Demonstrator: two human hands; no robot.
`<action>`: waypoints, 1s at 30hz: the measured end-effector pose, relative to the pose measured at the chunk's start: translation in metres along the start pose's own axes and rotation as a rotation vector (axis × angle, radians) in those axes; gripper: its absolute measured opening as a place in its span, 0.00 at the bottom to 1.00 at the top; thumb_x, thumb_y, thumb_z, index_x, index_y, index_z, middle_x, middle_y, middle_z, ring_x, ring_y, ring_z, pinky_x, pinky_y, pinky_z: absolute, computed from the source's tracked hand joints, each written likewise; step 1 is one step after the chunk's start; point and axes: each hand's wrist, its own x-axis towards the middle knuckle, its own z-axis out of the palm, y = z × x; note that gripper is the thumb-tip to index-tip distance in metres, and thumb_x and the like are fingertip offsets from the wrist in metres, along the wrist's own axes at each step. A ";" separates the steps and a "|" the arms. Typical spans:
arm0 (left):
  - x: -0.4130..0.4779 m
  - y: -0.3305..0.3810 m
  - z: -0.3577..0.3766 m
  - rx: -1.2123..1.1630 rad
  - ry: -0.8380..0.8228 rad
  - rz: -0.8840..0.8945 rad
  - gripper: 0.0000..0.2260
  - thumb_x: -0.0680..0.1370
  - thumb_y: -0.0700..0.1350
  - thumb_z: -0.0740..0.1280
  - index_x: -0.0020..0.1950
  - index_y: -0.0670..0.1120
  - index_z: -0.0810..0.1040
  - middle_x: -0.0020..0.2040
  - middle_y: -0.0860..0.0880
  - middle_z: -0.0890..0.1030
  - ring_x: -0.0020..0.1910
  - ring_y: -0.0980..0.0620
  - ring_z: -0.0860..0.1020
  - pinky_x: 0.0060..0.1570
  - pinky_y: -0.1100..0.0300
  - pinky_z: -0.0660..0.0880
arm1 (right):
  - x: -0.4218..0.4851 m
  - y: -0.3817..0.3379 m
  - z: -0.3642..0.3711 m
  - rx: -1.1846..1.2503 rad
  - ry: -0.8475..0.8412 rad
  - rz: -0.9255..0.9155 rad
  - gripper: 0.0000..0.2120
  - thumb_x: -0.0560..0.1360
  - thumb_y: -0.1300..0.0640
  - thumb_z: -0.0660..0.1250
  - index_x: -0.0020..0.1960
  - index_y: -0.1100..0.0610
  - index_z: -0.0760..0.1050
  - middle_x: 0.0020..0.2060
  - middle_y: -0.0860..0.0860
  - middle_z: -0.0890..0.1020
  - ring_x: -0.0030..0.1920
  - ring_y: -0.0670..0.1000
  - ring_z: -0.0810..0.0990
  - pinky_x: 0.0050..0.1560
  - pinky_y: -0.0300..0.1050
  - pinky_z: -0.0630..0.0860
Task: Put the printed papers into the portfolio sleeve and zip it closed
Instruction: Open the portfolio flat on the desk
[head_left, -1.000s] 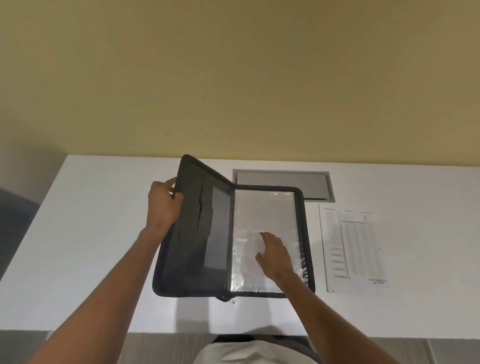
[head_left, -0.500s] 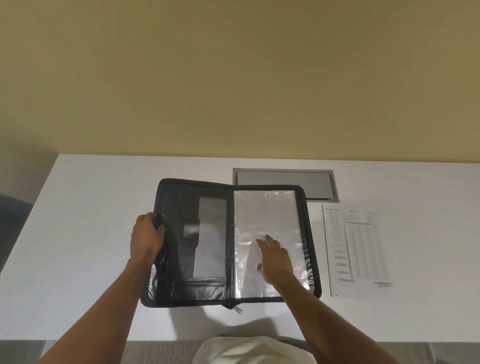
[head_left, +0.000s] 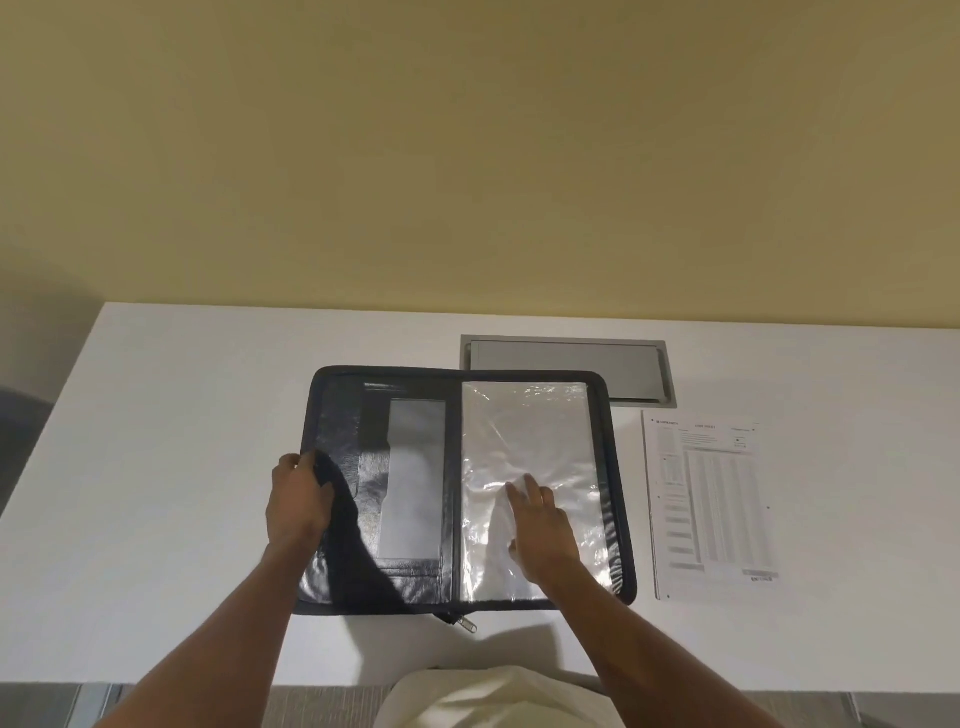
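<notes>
2 hands are working on the portfolio (head_left: 395, 488), which is lying spread flat on the white table (head_left: 171, 426). The left hand (head_left: 297, 499) is gripping the cover's outer edge, fingers curled over the black rim, thumb side on the table. The right hand (head_left: 540, 525) is resting flat and open on the clear plastic sleeve (head_left: 530, 441), fingers spread, holding nothing; the plastic is wrinkling beneath and beyond its fingertips.

The printed papers (head_left: 709, 499) are lying flat on the table to the right of the right hand, just beside the portfolio's right edge and not touching it. The zipper pull (head_left: 465, 622) is hanging off the near edge, between the 2 forearms. A grey cable hatch (head_left: 569, 364) is sitting beyond the portfolio.

The step in hand looks like opening and settling the portfolio; 0 sheets are in the sleeve yet. The next move probably calls for the right hand reaching right to lift the papers, while the left is pinning the cover. Finding the sleeve's opening may need care, since which edge is open cannot be told.
</notes>
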 end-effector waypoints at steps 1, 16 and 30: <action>-0.002 0.002 0.002 -0.004 -0.007 -0.008 0.23 0.78 0.39 0.69 0.74 0.43 0.72 0.69 0.41 0.72 0.66 0.38 0.74 0.58 0.41 0.78 | 0.000 0.001 0.000 -0.002 -0.005 -0.003 0.41 0.77 0.51 0.72 0.82 0.51 0.52 0.82 0.54 0.53 0.80 0.58 0.59 0.72 0.51 0.72; -0.023 0.008 0.020 -0.041 -0.072 0.026 0.24 0.81 0.37 0.63 0.77 0.37 0.66 0.78 0.37 0.68 0.75 0.34 0.67 0.74 0.40 0.66 | -0.011 0.024 -0.012 0.098 0.011 -0.106 0.40 0.80 0.55 0.69 0.84 0.51 0.47 0.84 0.53 0.46 0.83 0.54 0.52 0.80 0.49 0.61; -0.091 0.187 0.094 0.015 0.078 0.270 0.26 0.83 0.42 0.62 0.81 0.42 0.62 0.81 0.43 0.64 0.79 0.40 0.64 0.77 0.37 0.60 | -0.032 0.147 -0.050 0.127 0.135 0.022 0.38 0.80 0.50 0.68 0.83 0.51 0.51 0.83 0.53 0.54 0.81 0.56 0.58 0.80 0.53 0.57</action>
